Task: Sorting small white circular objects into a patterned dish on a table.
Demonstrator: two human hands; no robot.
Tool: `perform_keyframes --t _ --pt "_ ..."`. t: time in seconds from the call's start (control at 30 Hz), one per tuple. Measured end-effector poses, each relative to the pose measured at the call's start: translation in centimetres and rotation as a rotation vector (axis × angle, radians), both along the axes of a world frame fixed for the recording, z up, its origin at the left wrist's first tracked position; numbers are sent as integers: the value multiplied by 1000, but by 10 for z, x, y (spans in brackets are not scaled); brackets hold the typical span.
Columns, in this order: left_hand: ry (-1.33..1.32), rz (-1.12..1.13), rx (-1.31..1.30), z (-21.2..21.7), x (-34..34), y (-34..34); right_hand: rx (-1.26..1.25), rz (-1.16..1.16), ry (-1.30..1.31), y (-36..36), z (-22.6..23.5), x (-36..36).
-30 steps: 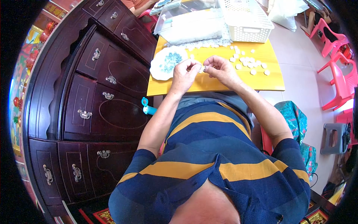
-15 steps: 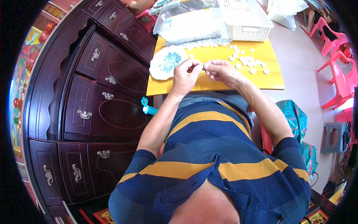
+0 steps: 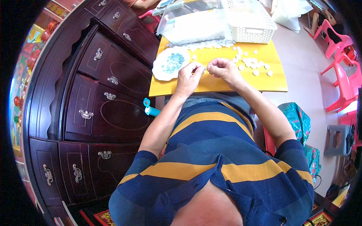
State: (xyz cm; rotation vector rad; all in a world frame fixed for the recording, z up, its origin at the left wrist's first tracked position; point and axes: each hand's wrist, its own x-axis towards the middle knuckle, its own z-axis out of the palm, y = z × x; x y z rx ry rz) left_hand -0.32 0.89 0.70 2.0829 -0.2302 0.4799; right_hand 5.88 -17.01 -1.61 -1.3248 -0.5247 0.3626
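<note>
Both my hands hover over the near edge of a yellow table [image 3: 166, 87], fingertips close together with a narrow gap. My left hand [image 3: 190, 77] is closed in a pinch, thumb against forefinger; whatever it holds is too small to make out. My right hand [image 3: 223, 71] is closed too, its thumb pressed to the curled fingers, and what lies between them is hidden. Left of my left hand sits a white scalloped plate [image 3: 160, 71] with small blue pieces [image 3: 175, 62] in it. Several small white round pieces [image 3: 247, 60] lie scattered on the table beyond my right hand.
At the table's back stand a clear plastic bin [image 3: 196, 24] and a white perforated basket [image 3: 252, 32]. A dark wooden cabinet [image 3: 113, 94] rises close on the left. Pink chairs [image 3: 345, 81] and a grey stool [image 3: 335, 139] are on the right. Another person's arm [image 3: 145, 3] shows at the top.
My hands have drawn slightly apart; the fingertips that met now have a small gap. The right hand's fingers have curled in more.
</note>
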Motion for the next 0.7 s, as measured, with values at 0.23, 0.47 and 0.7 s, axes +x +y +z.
perform_keyframes --t 0.23,0.47,0.7 --pt "-141 252 357 -6 6 49 29 -73 52 -4 0 7" --pt "-233 399 697 -10 8 98 -33 60 15 -3 2 3" --pt "-77 166 240 13 -1 47 -114 124 20 -2 1 3"
